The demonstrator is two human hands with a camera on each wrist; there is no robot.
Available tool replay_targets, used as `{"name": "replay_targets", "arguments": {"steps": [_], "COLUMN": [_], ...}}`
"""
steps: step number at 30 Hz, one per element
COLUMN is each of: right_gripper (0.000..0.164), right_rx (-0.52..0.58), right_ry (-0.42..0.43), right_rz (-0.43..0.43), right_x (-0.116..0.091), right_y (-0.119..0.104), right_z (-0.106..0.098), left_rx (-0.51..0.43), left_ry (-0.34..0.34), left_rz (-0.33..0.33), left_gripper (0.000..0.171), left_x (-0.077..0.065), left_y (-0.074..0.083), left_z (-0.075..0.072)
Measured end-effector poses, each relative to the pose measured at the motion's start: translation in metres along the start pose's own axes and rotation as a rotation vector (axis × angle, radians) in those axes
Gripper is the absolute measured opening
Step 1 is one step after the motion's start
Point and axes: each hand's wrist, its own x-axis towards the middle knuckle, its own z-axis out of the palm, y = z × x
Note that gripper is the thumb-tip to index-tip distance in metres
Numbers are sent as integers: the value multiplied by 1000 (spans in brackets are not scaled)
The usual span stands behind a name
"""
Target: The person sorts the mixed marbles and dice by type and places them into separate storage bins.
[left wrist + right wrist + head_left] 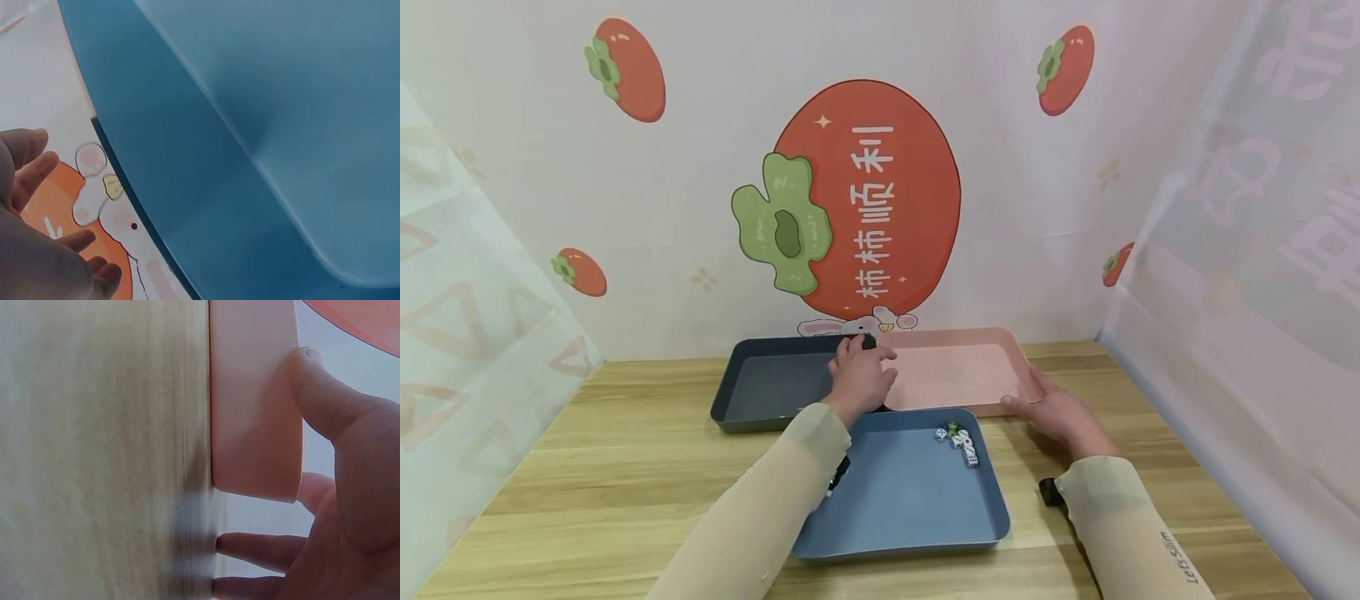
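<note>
Pale backdrop printed with persimmons, hung behind a wood-grain tabletop; patterned cloth closes off the left and right. Three shallow trays out: dark tray far left, pink tray far right, blue tray nearer, centred below them.

Right hand grips the pink tray's near right corner, thumb at the rim, other fingers round the right side and down by the wood. Left hand hangs over the meeting of dark and pink, fingers loosely spread, nothing seen between them; whether a fingertip touches a rim, cannot tell.

Progress, by judgement: layout looks mostly done, far pair side by side, blue just in front. Squaring up the pink one may be what remains. White dice and a small green piece sit bunched in blue's far right corner, untouched.

Edges: far rims lie close to the backdrop, little room that way. Blue's far rim sits tight against the far pair. Left forearm crosses blue's left side. Most sliding room: left of dark, right of pink.
</note>
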Motion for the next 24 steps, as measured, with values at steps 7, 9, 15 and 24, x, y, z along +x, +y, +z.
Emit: {"name": "replay_targets", "arguments": {"steps": [7,9,15,24], "right_gripper": [106,106,106,106], "right_rx": [2,1,-5,6], "right_ry": [-2,-3,-4,-2], "right_rz": [-6,-4,-8,-1], "right_x": [1,0,-2,-2], "right_y": [-1,-1,-1,-3], "right_z": [0,0,-1,-1], "left_rx": [51,59,123,310], "left_ry": [-49,-60,-94,-160], "left_rz": [151,191,296,441], "left_gripper": [23,20,15,13], "left_x": [-12,-15,-22,-36], "left_y": [13,16,26,35], "left_z": [6,8,18,27]}}
